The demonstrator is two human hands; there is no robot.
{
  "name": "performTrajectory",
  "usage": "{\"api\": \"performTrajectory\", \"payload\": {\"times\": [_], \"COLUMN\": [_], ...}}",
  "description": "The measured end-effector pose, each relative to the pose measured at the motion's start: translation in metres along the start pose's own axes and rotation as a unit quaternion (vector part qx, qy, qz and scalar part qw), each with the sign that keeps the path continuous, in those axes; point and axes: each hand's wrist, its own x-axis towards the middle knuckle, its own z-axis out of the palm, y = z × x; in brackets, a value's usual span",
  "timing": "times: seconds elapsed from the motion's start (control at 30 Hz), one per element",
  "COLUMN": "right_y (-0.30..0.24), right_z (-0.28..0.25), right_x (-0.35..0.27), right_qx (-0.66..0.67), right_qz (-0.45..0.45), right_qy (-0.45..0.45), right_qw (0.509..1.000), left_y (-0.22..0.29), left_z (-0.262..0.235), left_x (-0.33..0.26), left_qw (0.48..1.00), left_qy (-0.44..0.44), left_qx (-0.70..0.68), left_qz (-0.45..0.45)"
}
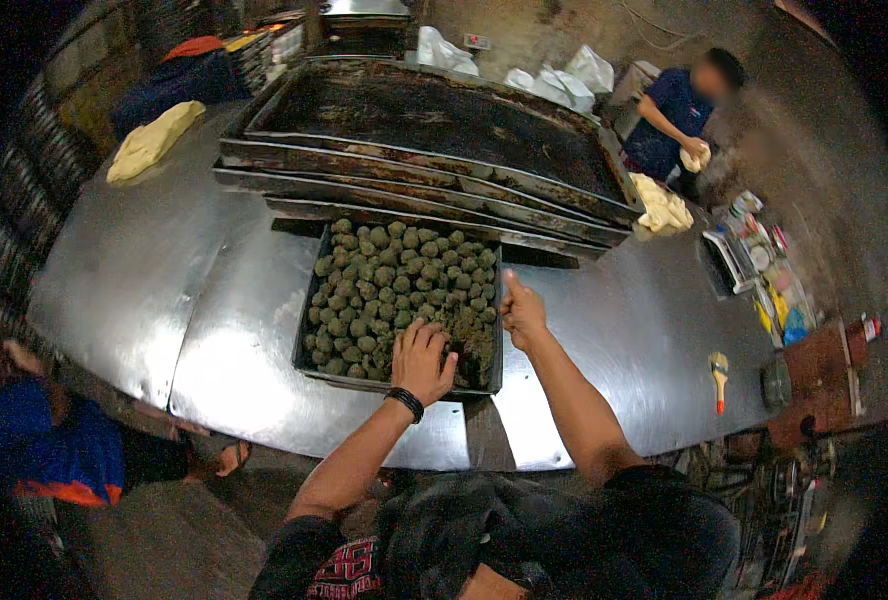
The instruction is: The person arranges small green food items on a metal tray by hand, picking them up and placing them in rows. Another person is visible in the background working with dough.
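Your left hand (pixel 422 360) lies spread on the green balls (pixel 384 285) – its grip is hidden. Your right hand (pixel 522 312) pinches the tray (pixel 496 330) rim – big pans (pixel 424 170) stand behind.

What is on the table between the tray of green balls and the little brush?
Only the person's right hand crosses there; otherwise the metal table is bare between tray and brush, in the head view.
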Motion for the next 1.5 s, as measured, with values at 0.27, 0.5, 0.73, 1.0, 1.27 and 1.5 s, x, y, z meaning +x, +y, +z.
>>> {"api": "performTrajectory", "payload": {"times": [0.27,0.5,0.73,1.0,1.27,1.5], "right_y": [-0.029,-0.031,0.003,0.003,0.069,0.007], "right_z": [0.019,0.007,0.012,0.057,0.088,0.048], "right_x": [0.071,0.111,0.034,-0.031,-0.024,-0.071], "right_qx": [0.007,0.012,0.204,0.12,0.397,-0.047], "right_qz": [0.013,-0.043,0.053,0.09,-0.059,-0.117], "right_qy": [0.02,0.012,-0.117,-0.235,-0.206,-0.27], "right_qw": [1.0,0.999,0.97,0.96,0.893,0.955], "left_y": [-0.019,-0.014,-0.005,0.071,0.07,0.077], "left_z": [0.001,-0.008,-0.003,-0.008,0.058,0.016], "left_x": [0.003,0.006,0.012,0.05,0.038,0.042], "left_qw": [0.998,0.996,0.994,0.986,0.944,0.931], "left_qy": [-0.052,-0.046,-0.042,0.098,0.098,0.038], "left_qx": [-0.03,-0.081,-0.098,-0.107,-0.31,-0.337], "left_qz": [0.001,0.015,-0.011,0.082,-0.048,-0.137]}}
